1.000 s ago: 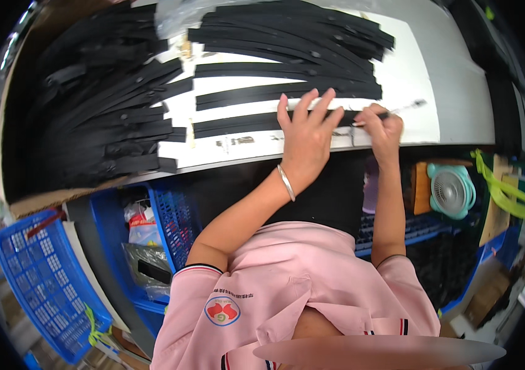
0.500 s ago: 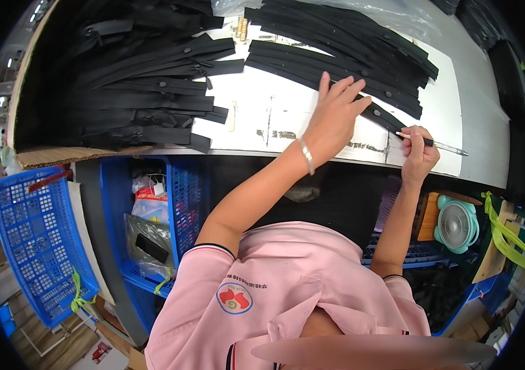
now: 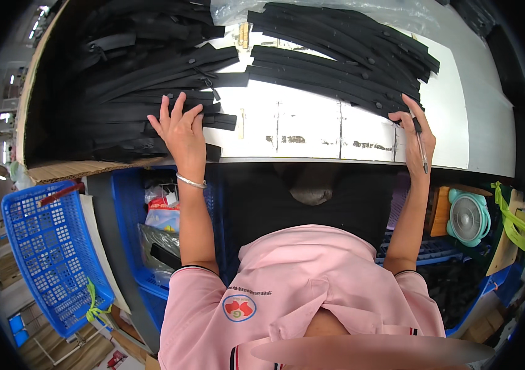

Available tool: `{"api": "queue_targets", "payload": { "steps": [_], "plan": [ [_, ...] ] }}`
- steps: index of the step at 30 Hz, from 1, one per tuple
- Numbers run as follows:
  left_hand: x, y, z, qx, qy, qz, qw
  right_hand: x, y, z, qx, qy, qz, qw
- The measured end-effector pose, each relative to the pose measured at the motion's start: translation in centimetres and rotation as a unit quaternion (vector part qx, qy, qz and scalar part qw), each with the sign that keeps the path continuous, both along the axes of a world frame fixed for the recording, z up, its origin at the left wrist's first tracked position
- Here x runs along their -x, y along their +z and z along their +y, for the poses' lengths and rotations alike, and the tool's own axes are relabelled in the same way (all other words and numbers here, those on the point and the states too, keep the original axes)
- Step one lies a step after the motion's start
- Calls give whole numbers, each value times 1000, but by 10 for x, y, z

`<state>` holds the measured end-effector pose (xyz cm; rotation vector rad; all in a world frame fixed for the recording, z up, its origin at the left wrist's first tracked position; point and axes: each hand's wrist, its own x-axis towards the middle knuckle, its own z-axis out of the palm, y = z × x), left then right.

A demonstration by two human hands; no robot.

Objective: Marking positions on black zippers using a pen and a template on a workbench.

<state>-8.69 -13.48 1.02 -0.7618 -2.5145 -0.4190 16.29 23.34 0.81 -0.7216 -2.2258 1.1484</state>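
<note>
Left hand [image 3: 181, 128], fingers spread, lies flat on the black strips [image 3: 145, 92] piled at upper left; right hand [image 3: 418, 132], closed round a pen [image 3: 421, 145], touches the end of the black strip stack [image 3: 342, 55] at upper right on the white table [image 3: 311, 132]; a blue basket [image 3: 53, 253] stands at lower left; a blue crate [image 3: 133, 203] under the table holds coloured packets [image 3: 164, 216].

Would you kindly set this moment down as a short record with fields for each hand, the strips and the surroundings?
Left hand: fingers spread, flat on the left pile of black strips.
Right hand: grips a pen, fingertips at the end of the right pile of black strips.
Surface: white table, bare between the piles.
Below: blue baskets at the left, a small teal fan at the right.
</note>
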Motion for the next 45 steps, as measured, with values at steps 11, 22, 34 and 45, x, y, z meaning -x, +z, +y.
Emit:
{"api": "queue_targets", "payload": {
  "steps": [11, 22, 34, 45],
  "plan": [
    [-50, 6, 108, -109, -290, -129, 942, -1, 2, 0, 23, -17, -19, 999],
    [-123, -16, 197, -205, -365, -147, 896, -26, -17, -59, -280, 74, 9, 957],
    [-128, -16, 110, -105, -237, -106, 960, -69, -39, -9, -380, -55, -2, 923],
    [-119, -23, 51, -36, -131, -153, 979, -61, -26, -19, -384, -78, -18, 920]
  ]
}}
